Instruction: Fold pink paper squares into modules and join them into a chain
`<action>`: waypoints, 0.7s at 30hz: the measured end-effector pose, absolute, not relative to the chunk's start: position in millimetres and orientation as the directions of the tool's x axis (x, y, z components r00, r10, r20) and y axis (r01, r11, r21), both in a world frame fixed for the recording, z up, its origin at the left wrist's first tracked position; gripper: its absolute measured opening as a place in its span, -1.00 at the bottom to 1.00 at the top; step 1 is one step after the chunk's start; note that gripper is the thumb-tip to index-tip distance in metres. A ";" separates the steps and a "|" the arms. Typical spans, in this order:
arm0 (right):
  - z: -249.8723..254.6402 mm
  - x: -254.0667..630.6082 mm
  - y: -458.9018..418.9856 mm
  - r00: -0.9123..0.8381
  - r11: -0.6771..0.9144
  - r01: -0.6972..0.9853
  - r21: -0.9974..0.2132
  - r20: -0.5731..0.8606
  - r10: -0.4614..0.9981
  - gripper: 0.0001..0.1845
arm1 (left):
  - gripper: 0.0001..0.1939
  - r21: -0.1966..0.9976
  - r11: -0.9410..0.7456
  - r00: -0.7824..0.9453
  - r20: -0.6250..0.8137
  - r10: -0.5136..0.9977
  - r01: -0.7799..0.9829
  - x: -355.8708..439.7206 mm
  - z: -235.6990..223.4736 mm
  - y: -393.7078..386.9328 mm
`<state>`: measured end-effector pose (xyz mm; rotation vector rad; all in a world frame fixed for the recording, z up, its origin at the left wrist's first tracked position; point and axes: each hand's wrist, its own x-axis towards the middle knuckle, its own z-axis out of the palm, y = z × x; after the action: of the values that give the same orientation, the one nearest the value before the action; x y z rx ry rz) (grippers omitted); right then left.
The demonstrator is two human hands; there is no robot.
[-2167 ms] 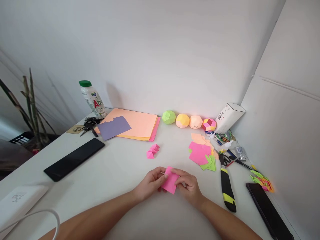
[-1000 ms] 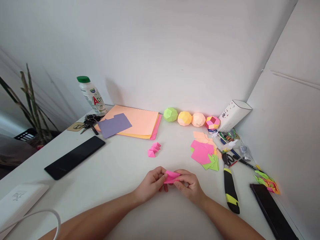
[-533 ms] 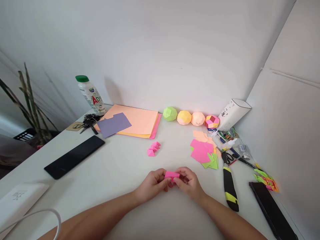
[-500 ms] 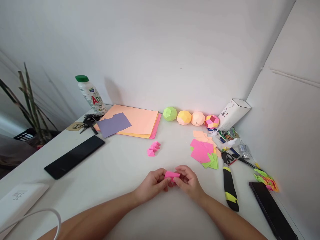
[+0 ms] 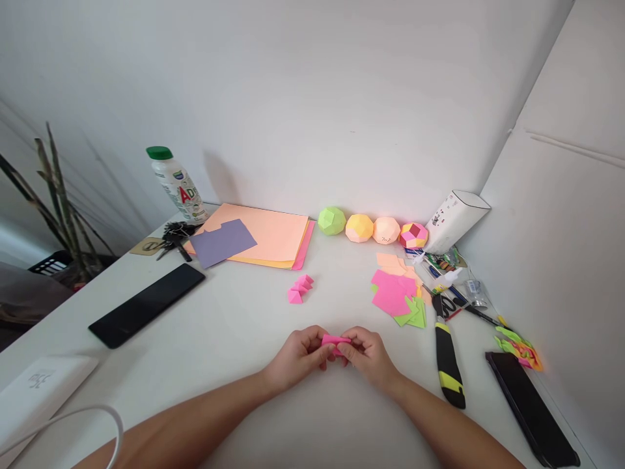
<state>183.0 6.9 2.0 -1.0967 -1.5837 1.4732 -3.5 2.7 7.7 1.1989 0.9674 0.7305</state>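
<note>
Between my two hands is a small piece of pink paper (image 5: 334, 340), partly hidden by the fingers. My left hand (image 5: 303, 353) pinches its left end, thumb in front. My right hand (image 5: 367, 352) closes on the right end in the same way. Beyond the hands, several small folded pink paper pieces (image 5: 299, 290) lie in a short row on the white table (image 5: 234, 326). To the right sits a loose pile of pink paper cut-offs (image 5: 393, 292) with green scraps (image 5: 414, 314) and peach scraps (image 5: 393, 262).
Against the wall stand a green paper ball (image 5: 331, 221), more faceted balls and a white box (image 5: 458, 220). Coloured sheets (image 5: 268, 234), a purple piece (image 5: 223, 243), a bottle (image 5: 178, 189) and a black phone (image 5: 147, 305) are left. A utility knife (image 5: 449, 365) and black case (image 5: 532, 407) lie right.
The pink paper has tipped and now looks narrower, more folded over. My right fingers have shifted slightly along it. The other things lie as before.
</note>
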 end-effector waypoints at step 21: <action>1.2 183.0 6.8 -0.397 -0.043 0.109 -0.993 -0.084 0.914 -0.80 | -0.69 0.960 0.278 0.454 -0.239 0.858 -0.020 -5.1 5.7 3.5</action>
<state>183.0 6.8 1.2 -1.1085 -1.5558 1.5126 -5.1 3.5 5.7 1.1388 0.9244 0.7189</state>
